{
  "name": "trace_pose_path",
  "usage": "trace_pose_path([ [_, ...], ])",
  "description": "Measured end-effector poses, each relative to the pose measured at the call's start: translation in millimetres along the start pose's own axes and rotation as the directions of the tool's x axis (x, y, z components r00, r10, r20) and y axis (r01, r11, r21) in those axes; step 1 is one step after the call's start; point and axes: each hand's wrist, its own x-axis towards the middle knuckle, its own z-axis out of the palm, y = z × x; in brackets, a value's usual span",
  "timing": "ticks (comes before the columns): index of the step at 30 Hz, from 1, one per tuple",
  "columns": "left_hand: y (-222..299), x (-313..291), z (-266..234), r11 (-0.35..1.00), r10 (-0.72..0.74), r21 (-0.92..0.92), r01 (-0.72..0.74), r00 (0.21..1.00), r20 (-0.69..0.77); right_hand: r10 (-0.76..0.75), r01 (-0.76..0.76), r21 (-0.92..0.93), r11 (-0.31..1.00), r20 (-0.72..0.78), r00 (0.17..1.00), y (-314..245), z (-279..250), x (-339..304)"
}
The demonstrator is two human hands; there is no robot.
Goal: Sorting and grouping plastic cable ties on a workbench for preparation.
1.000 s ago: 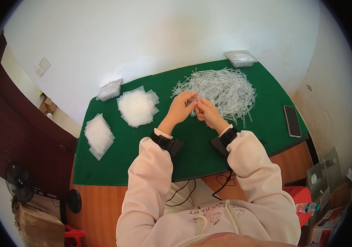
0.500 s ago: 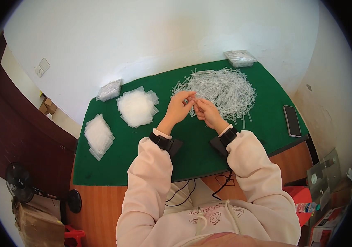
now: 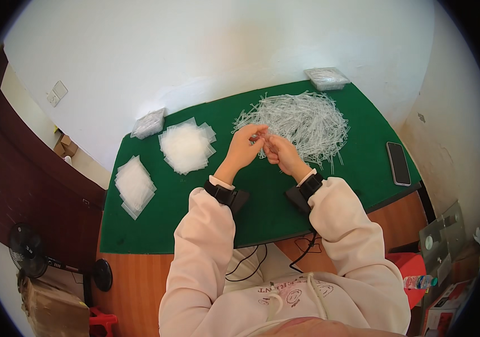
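Note:
At the near left edge of a loose pile of thin clear plastic sticks (image 3: 313, 121), my two hands meet over the green table. My left hand (image 3: 244, 147) is curled with its thumb and fingers drawn together. My right hand (image 3: 283, 154) is closed too, its bent fingers close beside the left fingertips. Whatever sits between the fingers is too small and see-through to make out. To the left lie a fanned heap of clear plastic bags (image 3: 186, 147) and a smaller stack of clear bags (image 3: 135, 186).
Clear plastic boxes stand along the back: a left box (image 3: 149, 123) and a right box (image 3: 327, 79). A dark phone (image 3: 398, 164) lies near the right edge of the green tabletop (image 3: 195, 216). A black fan (image 3: 27, 250) stands at lower left.
My fingers have shifted very slightly against each other, while the arms stay in place. The pile, bags and boxes look the same.

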Motion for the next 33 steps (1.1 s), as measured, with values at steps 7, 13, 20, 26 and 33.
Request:
trace_pose_path([
  [7,-0.4,-0.7,4.6,0.999,-0.042,0.002,0.043,0.996,-0.075,-0.032,0.032,-0.096,0.995,0.009,0.999,-0.3,1.1,-0.2],
  [13,-3.7,-1.1,7.4,0.998,-0.027,0.061,0.035,0.993,-0.116,-0.060,0.058,-0.093,0.994,-0.026,0.998,3.5,3.6,1.7],
  [20,-9.8,1.3,6.3,0.985,-0.144,-0.122,0.126,0.977,-0.160,-0.015,0.015,-0.002,1.000,-0.036,0.999,-0.5,3.1,-1.3],
  [26,-42.9,-5.2,2.0,0.982,-0.151,0.086,0.167,0.975,-0.164,-0.152,0.149,-0.034,0.988,-0.215,0.965,4.0,-9.8,6.8],
  [33,-40.3,-16.2,28.0,0.916,-0.201,0.353,0.193,0.979,-0.013,-0.458,0.389,-0.245,0.888,-0.526,0.716,-0.4,-27.4,11.2],
])
